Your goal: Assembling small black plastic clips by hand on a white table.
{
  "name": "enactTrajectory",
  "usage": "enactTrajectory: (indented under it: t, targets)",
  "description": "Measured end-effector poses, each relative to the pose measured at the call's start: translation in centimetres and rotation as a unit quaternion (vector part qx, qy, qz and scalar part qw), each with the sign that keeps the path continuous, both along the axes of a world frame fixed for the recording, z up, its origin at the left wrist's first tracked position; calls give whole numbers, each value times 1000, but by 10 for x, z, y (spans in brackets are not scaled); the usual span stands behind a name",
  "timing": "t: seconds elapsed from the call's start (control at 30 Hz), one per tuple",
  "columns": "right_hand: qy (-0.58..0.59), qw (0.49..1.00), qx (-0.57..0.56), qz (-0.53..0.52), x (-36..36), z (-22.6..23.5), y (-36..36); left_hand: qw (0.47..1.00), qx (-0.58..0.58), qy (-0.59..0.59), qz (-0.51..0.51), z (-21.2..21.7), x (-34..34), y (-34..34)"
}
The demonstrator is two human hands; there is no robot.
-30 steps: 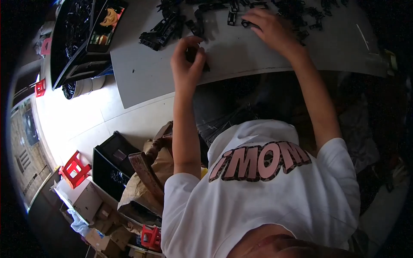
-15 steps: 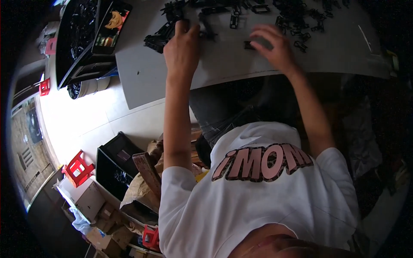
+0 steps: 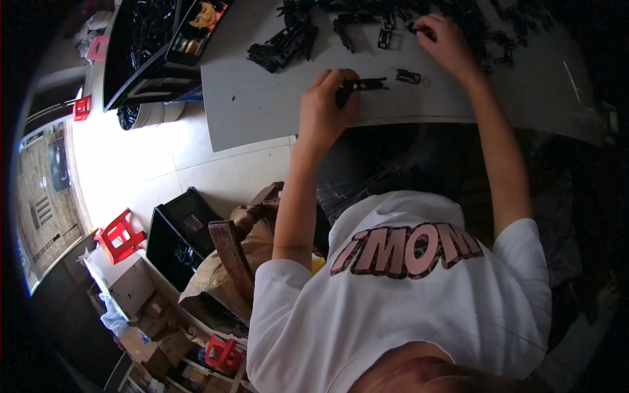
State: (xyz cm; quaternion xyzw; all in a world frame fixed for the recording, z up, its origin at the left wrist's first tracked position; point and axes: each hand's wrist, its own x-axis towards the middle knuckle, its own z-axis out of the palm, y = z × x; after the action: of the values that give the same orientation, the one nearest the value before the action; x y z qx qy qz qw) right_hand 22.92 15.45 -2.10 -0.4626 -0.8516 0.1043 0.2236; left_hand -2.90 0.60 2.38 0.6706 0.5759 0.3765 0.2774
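My left hand is closed around a long, thin black plastic part, its free end pointing right, close to the table's near edge. To the right of that part lies a small black rectangular frame piece on the grey table. Farther back, my right hand is beside the heap of loose black pieces. Its fingers are curled and pinch a small dark piece, whose shape is mostly hidden. A stack of longer black parts lies beyond my left hand.
At the table's left, a phone showing a picture leans against a black bin of black parts. Below it stands a bucket. Lower left are a wooden chair, a black crate, red stools and cardboard boxes.
My left hand has come from the stack toward the near edge, holding a long black part. My right hand has moved away to the heap, leaving the small frame piece uncovered. The view has shifted slightly.
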Motion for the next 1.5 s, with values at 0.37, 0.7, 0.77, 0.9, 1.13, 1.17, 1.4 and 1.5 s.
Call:
enactTrajectory:
  t: [0.37,0.7,0.77,0.9,1.13,1.17,1.4,1.5]
  targets:
    - [275,934,-208,-93,-9,-4,-14,997,23,-72,12,-20,11,2]
    - [-272,947,59,-159,-23,32,-30,991,-60,-117,26,-24,8,0]
    - [-71,992,106,-12,-20,40,-37,995,-9,-99,24,-27,9,1]
    - [-32,999,-33,-13,-13,35,-47,992,-5,-125,24,-28,10,1]
    - [-16,998,-48,34,-23,51,-91,995,-68,-77,1,-16,6,-2]
    - [-11,999,-21,45,-23,50,-92,996,-65,-58,-3,-15,6,-2]
    - [-42,999,-15,9,-32,36,-98,998,-42,-51,-15,-18,7,0]
    - [37,992,-115,34,-42,39,-101,997,4,-80,-11,-26,7,1]
